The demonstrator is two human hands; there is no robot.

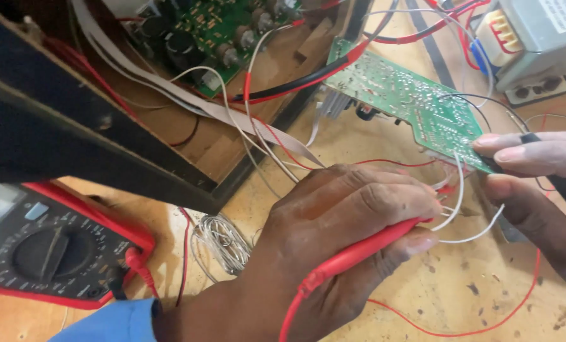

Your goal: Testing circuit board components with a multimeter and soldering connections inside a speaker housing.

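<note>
On the workbench: head view only
Left hand (352,221): clenched round a red plastic test probe (359,253), tip toward the near corner of the flat green printed circuit board (409,95)
Right hand (536,183): fingers pinching a black probe (565,183) at that same board corner
Thin white wires (460,202): curling off the board corner between both hands
Red-cased multimeter with black dial (48,253): left edge of the bench
Step, judged: probing contacts on the board
Next move calls for: steady tips, a glance at the meter
</note>
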